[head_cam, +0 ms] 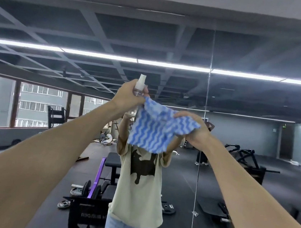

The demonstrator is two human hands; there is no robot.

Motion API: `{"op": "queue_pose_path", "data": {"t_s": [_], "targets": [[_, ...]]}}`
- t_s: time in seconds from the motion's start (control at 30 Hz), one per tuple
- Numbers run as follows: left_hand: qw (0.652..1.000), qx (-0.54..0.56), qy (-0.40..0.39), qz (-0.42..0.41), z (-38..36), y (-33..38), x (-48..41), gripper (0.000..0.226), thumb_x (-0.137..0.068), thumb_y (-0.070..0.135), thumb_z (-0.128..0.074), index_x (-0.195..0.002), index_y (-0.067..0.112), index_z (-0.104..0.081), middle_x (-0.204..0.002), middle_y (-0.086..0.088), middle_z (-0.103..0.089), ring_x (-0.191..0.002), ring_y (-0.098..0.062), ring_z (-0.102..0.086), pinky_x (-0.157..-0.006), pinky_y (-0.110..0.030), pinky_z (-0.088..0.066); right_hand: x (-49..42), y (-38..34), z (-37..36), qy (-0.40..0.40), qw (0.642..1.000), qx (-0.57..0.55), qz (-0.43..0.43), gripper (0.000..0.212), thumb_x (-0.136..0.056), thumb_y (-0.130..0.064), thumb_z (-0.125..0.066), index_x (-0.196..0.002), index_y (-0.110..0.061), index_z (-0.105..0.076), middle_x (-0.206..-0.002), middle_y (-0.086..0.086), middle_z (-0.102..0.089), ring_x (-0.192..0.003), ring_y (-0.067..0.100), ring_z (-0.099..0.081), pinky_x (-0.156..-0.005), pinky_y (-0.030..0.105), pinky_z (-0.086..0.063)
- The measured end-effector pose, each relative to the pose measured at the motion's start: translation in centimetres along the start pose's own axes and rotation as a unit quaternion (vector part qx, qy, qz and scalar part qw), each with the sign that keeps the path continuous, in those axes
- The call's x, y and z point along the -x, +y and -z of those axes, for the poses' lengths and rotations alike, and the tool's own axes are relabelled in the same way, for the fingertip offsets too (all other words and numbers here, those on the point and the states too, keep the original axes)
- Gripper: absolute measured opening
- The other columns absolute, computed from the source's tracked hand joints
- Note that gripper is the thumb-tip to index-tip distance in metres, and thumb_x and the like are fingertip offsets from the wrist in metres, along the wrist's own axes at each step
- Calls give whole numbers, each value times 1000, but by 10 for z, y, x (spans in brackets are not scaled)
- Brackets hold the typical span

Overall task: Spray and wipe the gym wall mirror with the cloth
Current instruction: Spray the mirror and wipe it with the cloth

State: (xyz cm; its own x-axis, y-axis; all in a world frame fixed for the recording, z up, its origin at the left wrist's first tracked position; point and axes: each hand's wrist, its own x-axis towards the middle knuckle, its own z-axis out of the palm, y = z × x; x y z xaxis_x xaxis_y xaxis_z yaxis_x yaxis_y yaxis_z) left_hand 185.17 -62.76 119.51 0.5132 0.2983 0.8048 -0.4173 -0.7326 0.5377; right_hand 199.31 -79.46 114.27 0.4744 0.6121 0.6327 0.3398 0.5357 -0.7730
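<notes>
Cloth, blue-and-white wave-striped, was held spread in the air between the two hands, in front of the gym wall mirror; whether it touched the glass could not be told. The left hand was curled around a small clear spray bottle, whose white nozzle stood upright above the fingers, and the cloth's upper left corner was caught at the same fingers. The right hand gripped the cloth's right edge, with its fingers folded over the fabric. A vertical seam divided the mirror panels. Reflected in the glass were the person's beige T-shirt, a black weight bench and weight plates on the floor.
</notes>
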Motion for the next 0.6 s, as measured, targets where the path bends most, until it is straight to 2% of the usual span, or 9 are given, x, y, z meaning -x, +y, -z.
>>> {"op": "queue_pose_path", "data": {"t_s": [0.07,0.17,0.2,0.3,0.37,0.4,0.5,0.53,0.6], "targets": [[1000,-28,-10,3,3,-2,-1,26,-81,-6,-66,-84,17,-55,-85,4,-59,-64,3,-55,-60,-15,-46,4,-1,-1,-33,989,145,-25,45,-90,13,-45,-74,-15,-77,-99,2,-73,-87,19,-71,-62,24,-55],[998,-49,-33,38,4,-4,-6,30,-80,-8,-63,-99,12,-51,-96,-12,-64,-83,-26,-66,-67,-35,-58,-3,-6,-4,18,943,330,-22,46,-94,11,-31,-101,-7,-73,-116,9,-64,-96,22,-65,-75,29,-57],[996,-56,-42,47,3,-2,-7,37,-81,-7,-63,-108,11,-46,-103,-17,-62,-84,-32,-66,-63,-38,-58,-7,-8,-4,52,925,377,-7,42,-96,4,-32,-108,-5,-71,-118,12,-63,-97,24,-62,-81,32,-54],[994,-78,-67,26,-2,5,-12,55,-85,-5,-62,-124,15,-27,-114,-20,-52,-73,-27,-63,-53,-26,-53,-22,-13,-1,150,875,460,-8,47,-97,-25,-30,-113,5,-62,-114,17,-57,-96,29,-53,-89,37,-45],[991,-117,-58,-20,-5,10,-14,57,-88,-2,-60,-129,14,-25,-114,-16,-51,-74,-25,-64,-57,-22,-54,-31,-14,3,201,841,502,-6,43,-102,-34,-32,-96,-1,-59,-120,16,-48,-106,29,-45,-97,37,-37],[989,-133,-46,-42,-6,12,-15,58,-88,-1,-60,-132,15,-25,-112,-14,-53,-77,-25,-65,-61,-23,-54,-35,-15,3,216,811,544,5,41,-103,-36,-35,-94,-3,-59,-126,18,-44,-113,30,-41,-98,36,-34],[983,-161,-23,-86,-10,12,-22,63,-90,-1,-57,-139,18,-24,-93,-11,-60,-65,-18,-64,-55,-18,-51,-46,-9,2,247,725,643,29,35,-101,-27,-49,-124,0,-51,-142,18,-27,-125,32,-32,-97,33,-35],[979,-177,-18,-100,-11,11,-24,60,-91,0,-56,-140,18,-26,-85,-9,-60,-60,-14,-61,-51,-14,-48,-48,-6,1,256,707,658,37,37,-100,-19,-50,-132,0,-44,-144,18,-24,-126,31,-31,-97,32,-36],[970,-211,-5,-123,-13,9,-32,54,-93,6,-55,-139,19,-30,-75,-2,-58,-54,-10,-56,-47,-14,-44,-53,2,0,263,696,664,68,47,-100,-10,-47,-144,-1,-33,-150,17,-20,-131,29,-30,-104,33,-33]]}}
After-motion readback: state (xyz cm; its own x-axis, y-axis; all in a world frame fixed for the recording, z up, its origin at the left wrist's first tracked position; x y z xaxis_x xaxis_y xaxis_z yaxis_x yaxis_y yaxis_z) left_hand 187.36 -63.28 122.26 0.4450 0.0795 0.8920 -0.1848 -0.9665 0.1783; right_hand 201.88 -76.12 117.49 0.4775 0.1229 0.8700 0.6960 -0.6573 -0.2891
